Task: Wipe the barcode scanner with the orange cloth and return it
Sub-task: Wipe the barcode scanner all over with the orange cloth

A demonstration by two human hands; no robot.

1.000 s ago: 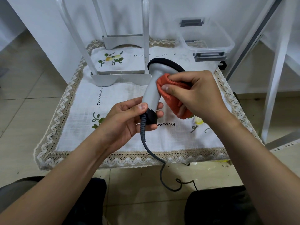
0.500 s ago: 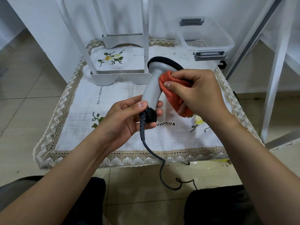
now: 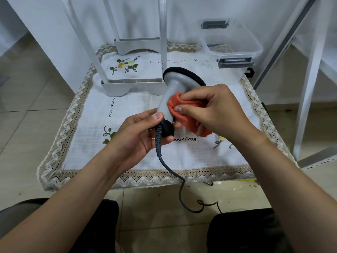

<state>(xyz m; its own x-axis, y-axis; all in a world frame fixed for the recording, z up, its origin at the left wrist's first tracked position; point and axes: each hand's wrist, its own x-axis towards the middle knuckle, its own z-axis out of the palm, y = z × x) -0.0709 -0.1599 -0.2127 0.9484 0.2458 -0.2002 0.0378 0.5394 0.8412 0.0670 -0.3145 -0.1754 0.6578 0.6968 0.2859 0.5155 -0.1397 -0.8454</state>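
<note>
Centre-left of frame: left hand closed round the black butt end of the grey plastic barcode scanner, steadying it above the white embroidered desk, cord hanging clear. Centre-right: right hand pinched shut on the bunched orange cloth, pressed against the scanner's handle for wiping.
</note>
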